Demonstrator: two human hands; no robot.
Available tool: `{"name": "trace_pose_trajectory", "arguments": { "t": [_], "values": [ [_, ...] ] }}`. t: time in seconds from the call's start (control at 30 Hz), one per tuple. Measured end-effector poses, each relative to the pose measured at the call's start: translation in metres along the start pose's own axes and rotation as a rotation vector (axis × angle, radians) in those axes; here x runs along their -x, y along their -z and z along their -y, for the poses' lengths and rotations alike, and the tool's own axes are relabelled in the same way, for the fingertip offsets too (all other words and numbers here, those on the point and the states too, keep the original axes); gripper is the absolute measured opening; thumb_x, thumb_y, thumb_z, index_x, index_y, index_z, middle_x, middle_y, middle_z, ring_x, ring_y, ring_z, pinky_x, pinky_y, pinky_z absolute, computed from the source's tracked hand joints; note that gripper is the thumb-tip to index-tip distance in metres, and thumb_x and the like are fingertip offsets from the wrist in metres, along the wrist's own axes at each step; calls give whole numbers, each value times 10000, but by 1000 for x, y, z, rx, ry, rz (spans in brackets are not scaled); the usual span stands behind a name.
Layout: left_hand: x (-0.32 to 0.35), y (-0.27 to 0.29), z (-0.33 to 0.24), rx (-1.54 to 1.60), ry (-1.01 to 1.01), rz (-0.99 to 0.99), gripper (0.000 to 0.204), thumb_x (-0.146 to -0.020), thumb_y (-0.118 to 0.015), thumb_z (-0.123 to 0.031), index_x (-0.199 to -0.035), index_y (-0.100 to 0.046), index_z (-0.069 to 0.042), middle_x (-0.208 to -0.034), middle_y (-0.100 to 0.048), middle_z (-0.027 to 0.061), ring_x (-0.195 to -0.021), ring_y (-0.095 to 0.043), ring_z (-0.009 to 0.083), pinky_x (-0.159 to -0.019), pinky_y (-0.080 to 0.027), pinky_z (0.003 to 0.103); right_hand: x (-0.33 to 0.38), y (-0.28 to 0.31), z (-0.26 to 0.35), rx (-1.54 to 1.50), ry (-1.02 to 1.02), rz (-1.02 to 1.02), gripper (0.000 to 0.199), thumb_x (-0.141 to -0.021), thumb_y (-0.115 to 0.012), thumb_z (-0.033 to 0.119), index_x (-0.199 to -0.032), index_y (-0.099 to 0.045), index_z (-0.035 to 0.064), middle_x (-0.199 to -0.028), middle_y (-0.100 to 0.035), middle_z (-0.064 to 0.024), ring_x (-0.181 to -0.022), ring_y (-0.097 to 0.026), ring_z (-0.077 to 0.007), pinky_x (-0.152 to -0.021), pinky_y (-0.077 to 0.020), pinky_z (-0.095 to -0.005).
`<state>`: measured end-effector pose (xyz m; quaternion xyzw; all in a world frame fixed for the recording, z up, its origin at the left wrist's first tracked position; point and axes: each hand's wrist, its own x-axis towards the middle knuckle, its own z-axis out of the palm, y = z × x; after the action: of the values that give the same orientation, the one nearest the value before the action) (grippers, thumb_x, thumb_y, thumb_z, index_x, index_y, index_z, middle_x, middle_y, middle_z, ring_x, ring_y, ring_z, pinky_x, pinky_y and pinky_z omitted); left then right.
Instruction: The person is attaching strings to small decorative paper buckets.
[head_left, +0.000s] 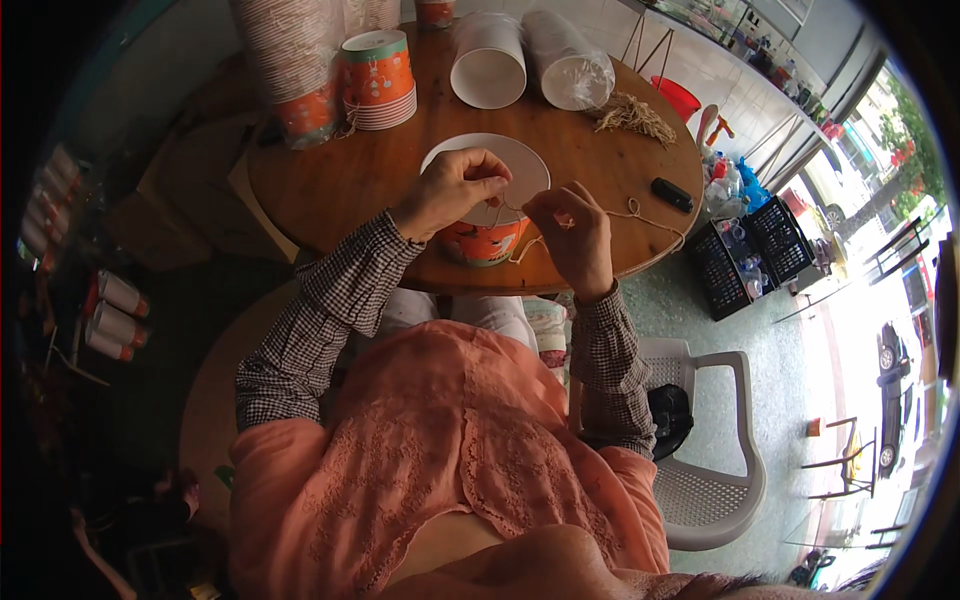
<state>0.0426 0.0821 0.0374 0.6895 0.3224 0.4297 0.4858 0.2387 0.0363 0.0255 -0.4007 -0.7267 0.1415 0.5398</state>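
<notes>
Over an orange printed paper bucket (487, 244) with a white inside, both of my hands are raised close to each other. My left hand (452, 193) pinches a thin beige string between thumb and fingertips. The same kind of string is gripped in the bent fingers of my right hand (580, 235), a short way to the right. A loop of the string (650, 222) trails across the wooden table beyond the right hand. Another piece hangs beside the bucket, which stands upright near the table's front edge. My hands cover part of its rim and front.
A short stack of orange buckets (379, 85) and a tall wrapped stack (290, 70) stand at the back left. Two wrapped white stacks (490, 75) lie behind, beside a bundle of strings (637, 117). A black object (671, 194) lies at right; a plastic chair (715, 480) stands nearby.
</notes>
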Motion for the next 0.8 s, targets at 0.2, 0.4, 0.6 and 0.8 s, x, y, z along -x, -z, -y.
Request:
{"name": "trace_pose_trajectory", "arguments": {
  "t": [0.2,0.4,0.6,0.8],
  "values": [
    [10,-7,-10,156,61,-25,129,-883,-618,-86,-974,-615,5,-830,-622,12,-745,-564,77,-747,-467,219,-6,-13,0,-181,-73,47,88,-805,-706,97,-830,-665,23,-798,-619,-59,-713,-604,-133,-667,-482,-272],
    [13,-9,-5,164,98,0,185,-881,-625,-83,-1041,-599,7,-946,-642,37,-857,-609,86,-791,-492,216,-8,-27,-16,-459,-173,-7,107,-825,-707,110,-823,-667,11,-778,-638,-21,-714,-597,-80,-665,-482,-237],
    [16,-10,-9,133,91,22,218,-881,-631,-66,-1077,-566,2,-984,-655,55,-915,-626,106,-823,-508,231,-9,-31,-16,-489,-207,-18,135,-834,-701,112,-824,-657,-15,-757,-656,-38,-677,-589,-74,-640,-484,-231],
    [16,-15,-5,143,7,-68,189,-873,-646,-68,-1032,-577,7,-954,-677,87,-880,-642,112,-788,-520,238,-12,-27,-12,-418,-238,-59,229,-893,-642,184,-850,-646,-41,-759,-650,-58,-711,-596,-106,-668,-484,-247]
  ]
}}
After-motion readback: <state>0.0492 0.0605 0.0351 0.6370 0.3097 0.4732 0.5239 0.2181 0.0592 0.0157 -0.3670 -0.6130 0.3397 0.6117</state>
